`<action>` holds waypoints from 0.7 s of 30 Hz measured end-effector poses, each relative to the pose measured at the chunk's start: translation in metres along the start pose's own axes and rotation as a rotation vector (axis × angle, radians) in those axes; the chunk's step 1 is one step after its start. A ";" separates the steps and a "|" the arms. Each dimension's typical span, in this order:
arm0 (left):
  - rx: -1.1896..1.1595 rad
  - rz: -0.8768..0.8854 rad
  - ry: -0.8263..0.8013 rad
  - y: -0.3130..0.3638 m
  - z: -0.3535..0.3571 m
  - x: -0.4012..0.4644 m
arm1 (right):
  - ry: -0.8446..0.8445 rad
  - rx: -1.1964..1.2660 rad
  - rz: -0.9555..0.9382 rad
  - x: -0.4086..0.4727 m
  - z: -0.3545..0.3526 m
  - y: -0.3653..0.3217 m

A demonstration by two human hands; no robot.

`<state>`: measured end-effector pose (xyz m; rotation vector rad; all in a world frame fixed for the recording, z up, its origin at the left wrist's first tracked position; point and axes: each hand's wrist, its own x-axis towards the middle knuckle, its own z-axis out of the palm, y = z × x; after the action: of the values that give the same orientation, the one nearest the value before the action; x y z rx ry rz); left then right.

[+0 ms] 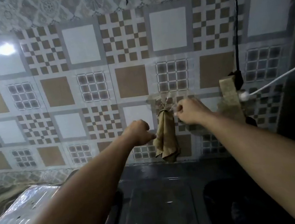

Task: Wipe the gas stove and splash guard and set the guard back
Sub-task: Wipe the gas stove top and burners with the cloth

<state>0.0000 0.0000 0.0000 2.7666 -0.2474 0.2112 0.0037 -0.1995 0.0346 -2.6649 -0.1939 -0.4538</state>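
1. The left hand (139,132) is curled into a grip, its fingertips pinching the edge of a tan cloth (165,139) at the cloth's nine o'clock side
2. The right hand (190,112) is clenched at the cloth's one o'clock, beside its bunched top; it seems to pinch something small and clear at the hook (162,105), but what exactly cannot be told
3. The cloth hangs down the tiled wall (86,90) from that clear hook, its lower corners dangling just above the back edge of the dark gas stove (154,196)
4. At the stove's nine o'clock lies a shiny, foil-like sheet (24,209), spotted with marks; it is probably the splash guard, lying off its place
5. At the right hand's three o'clock a taped plug with a white cable (271,81) sits on the wall
6. Risks, as I judge them: a sideways tug could pull the stuck-on hook from the tile; a damp cloth swung toward three o'clock could touch the plug; a loose pinch could drop the cloth onto the stove
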 end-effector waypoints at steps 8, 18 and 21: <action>-0.276 -0.093 -0.017 0.010 0.050 0.038 | -0.074 0.297 0.120 0.031 0.055 0.027; -0.520 -0.129 0.228 -0.007 0.012 0.036 | 0.032 0.572 0.172 0.024 0.050 0.022; -0.555 -0.126 0.359 -0.010 -0.017 0.030 | 0.043 0.678 0.139 0.012 0.024 0.011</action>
<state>0.0297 0.0108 0.0177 2.1402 -0.0276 0.5132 0.0240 -0.1985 0.0136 -1.9877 -0.1201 -0.3248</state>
